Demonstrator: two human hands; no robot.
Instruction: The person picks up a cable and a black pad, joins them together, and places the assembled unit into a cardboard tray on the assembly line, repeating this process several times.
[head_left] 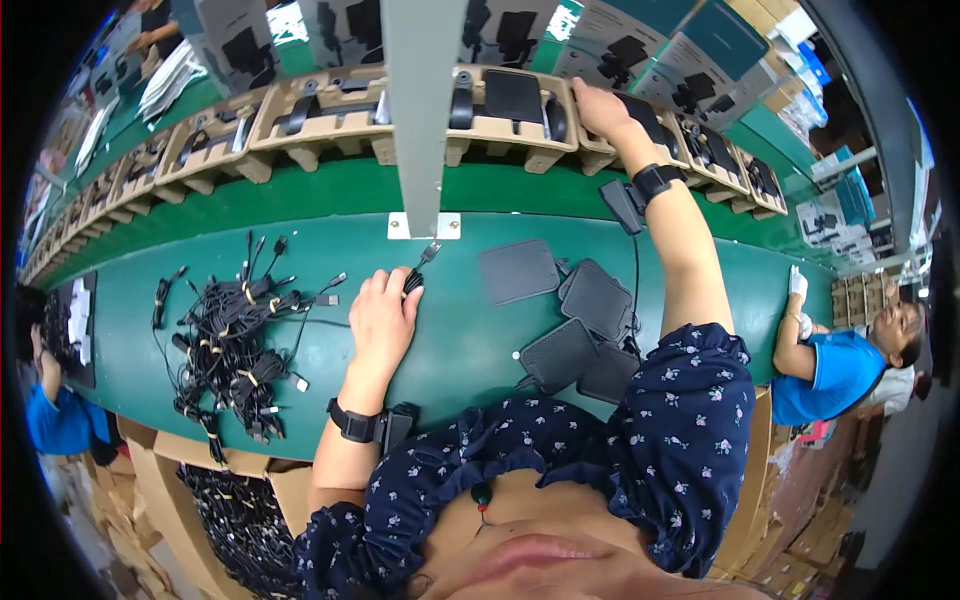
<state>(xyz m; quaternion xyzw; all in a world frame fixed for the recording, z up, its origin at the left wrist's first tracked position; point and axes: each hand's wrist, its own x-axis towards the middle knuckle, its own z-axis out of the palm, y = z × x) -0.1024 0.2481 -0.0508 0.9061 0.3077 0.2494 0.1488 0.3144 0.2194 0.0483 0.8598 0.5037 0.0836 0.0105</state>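
My left hand point(383, 318) is closed round a bundled black USB cable point(428, 252), its plug end sticking out past the fingers over the green table. To its left lies a tangled pile of black cables point(235, 335), many tied with pale bands. My right hand point(602, 112) reaches up to the row of trays, its fingers curled at the left end of a brown moulded pulp tray point(598, 148); the fingertips are partly hidden. Several flat black pads point(565, 352) lie on the table below my right arm.
A grey post point(420, 120) rises from the table between my hands. More pulp trays with black parts point(325, 115) line the raised ledge. Printed boxes point(620, 45) stand behind. A co-worker in blue point(835, 370) is at right, another at left. An open carton of cables point(235, 520) stands below.
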